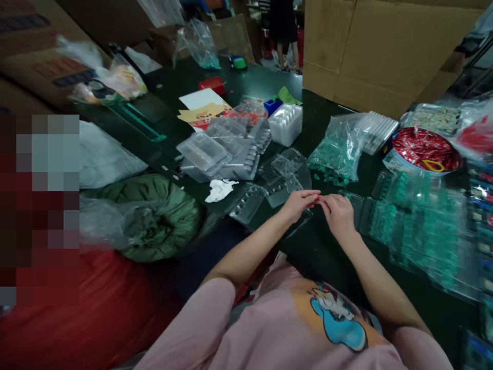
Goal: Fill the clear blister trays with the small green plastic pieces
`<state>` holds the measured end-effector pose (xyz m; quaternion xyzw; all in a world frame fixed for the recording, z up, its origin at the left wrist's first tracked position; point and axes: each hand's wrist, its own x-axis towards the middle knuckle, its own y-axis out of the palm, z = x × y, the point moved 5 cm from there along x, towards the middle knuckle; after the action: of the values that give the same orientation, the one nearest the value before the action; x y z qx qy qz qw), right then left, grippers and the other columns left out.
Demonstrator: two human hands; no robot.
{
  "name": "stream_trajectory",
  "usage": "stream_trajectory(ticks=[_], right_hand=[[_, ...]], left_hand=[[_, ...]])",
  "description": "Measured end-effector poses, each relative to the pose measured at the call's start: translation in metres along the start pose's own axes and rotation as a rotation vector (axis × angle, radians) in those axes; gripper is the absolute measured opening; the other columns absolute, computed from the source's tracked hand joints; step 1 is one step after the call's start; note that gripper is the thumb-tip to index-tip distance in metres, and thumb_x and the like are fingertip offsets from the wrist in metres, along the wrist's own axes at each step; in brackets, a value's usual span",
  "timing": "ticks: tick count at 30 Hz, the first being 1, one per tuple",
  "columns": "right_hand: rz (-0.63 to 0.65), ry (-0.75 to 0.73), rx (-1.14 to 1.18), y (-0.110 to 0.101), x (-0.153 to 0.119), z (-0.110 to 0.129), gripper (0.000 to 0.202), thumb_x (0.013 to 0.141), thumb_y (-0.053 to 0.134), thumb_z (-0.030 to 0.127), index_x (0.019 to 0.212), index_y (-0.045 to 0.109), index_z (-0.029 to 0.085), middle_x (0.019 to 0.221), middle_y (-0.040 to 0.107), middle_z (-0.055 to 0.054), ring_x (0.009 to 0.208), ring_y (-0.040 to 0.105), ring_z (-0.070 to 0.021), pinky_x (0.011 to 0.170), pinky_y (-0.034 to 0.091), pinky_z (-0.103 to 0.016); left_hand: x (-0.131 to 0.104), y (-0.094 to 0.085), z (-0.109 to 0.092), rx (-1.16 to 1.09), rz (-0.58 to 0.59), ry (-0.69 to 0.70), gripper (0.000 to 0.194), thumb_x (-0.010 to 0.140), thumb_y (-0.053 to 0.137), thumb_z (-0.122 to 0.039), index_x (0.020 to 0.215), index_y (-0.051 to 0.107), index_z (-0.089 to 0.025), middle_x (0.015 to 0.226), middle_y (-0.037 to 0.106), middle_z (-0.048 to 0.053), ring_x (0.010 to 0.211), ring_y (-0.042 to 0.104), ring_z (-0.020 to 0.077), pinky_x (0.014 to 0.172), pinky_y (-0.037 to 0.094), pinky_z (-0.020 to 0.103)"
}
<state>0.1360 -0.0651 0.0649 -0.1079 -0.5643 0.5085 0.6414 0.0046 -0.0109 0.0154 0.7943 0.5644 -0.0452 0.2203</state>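
Note:
My left hand [302, 203] and my right hand [337, 211] meet over the near part of the dark table, fingertips pinched together. Whatever lies between the fingers is too small to make out. Just beyond the left hand are loose clear plastic trays [246, 202], some overlapping. A clear bag of small green pieces [335, 149] lies past the right hand, with some pieces spilled at its mouth. To the right of that hand, clear trays filled with green pieces [427, 226] are laid out in stacked rows.
Stacked clear plastic boxes [219, 149] stand at the middle back, by a crumpled white tissue [221, 190]. A round tin of red wrapped items [425, 149] is at the right. A large cardboard box [385, 51] rises behind; a green bundle [154, 216] lies left.

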Motion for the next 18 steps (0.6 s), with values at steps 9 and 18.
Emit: stream_trajectory(ticks=[9,18], right_hand=[[0.037,-0.126,-0.019,0.047,0.035,0.012,0.022,0.095,0.052,0.02,0.106,0.07,0.023,0.129,0.064,-0.009,0.127,0.05,-0.0242,0.091,0.044,-0.038],[0.434,0.332,-0.19,0.061,0.012,-0.079,0.031,0.093,0.051,0.019,0.121,0.064,0.018,0.129,0.061,-0.015,0.111,0.058,-0.029,0.089,0.046,-0.044]], left_hand=[[0.027,-0.041,-0.076,0.148,-0.141,0.088,0.009,0.083,0.064,-0.007,0.091,0.067,-0.007,0.078,0.071,0.006,0.071,0.064,0.0143,0.076,0.051,0.035],[0.055,-0.112,-0.179,1.185,-0.43,0.838,0.016,0.08,0.075,-0.03,0.08,0.07,-0.015,0.123,0.064,0.007,0.123,0.05,0.0228,0.111,0.032,0.045]])
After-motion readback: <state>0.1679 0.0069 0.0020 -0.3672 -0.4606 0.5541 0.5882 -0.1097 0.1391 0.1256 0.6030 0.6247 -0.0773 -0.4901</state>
